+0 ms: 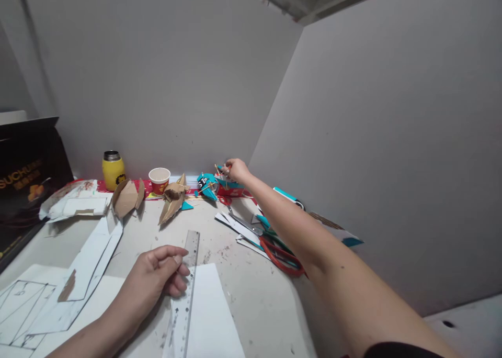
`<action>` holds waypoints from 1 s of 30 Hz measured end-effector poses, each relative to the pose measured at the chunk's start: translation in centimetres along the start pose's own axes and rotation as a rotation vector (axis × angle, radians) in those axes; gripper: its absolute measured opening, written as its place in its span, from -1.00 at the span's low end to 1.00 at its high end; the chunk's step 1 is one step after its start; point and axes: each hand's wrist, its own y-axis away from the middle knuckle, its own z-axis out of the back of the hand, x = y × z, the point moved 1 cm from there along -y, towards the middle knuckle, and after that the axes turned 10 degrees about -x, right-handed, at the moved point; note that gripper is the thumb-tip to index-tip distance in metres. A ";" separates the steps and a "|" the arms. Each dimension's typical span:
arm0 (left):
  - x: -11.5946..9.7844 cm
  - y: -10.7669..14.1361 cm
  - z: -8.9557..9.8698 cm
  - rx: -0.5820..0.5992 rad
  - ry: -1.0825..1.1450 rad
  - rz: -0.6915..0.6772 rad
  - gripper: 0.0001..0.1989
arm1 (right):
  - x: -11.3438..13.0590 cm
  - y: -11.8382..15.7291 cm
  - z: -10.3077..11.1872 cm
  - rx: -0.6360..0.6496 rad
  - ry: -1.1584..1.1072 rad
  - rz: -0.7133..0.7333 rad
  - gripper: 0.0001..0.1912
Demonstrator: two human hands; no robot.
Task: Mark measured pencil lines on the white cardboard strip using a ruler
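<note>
My left hand (162, 270) is loosely closed, with its fingertips at the left edge of a clear ruler (192, 258). The ruler lies over a sheet of white paper (215, 316). At the back of the table, my stretched-out right hand (237, 169) has its fingers bent together among thin sticks and teal pieces. What lies between those fingers is too small to make out. Just left of it stands a teal cardboard craft piece (207, 184) with sticks through it. Under my right forearm lie large red-handled scissors (280, 256) on paper strips (235, 227).
Along the back stand a yellow flask (113, 170), a paper cup (159, 180) and folded brown cardboard pieces (172, 198) (126, 198). At left are a black box (29, 185), cut white card (92, 258) and a drawn sheet (23, 311). Grey walls (157, 75) enclose the table.
</note>
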 end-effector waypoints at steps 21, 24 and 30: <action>-0.3 0.1 0.5 -0.146 -0.298 -0.243 -0.67 | 3.3 15.7 2.3 0.149 -0.153 0.359 -0.76; -0.6 0.2 0.7 -0.239 -0.446 -0.386 -0.75 | 3.2 19.8 1.7 0.270 -0.148 0.388 -0.73; 0.0 -0.2 1.2 -0.235 -0.604 -0.425 -0.65 | 3.7 19.3 0.5 0.373 -0.016 0.363 -0.52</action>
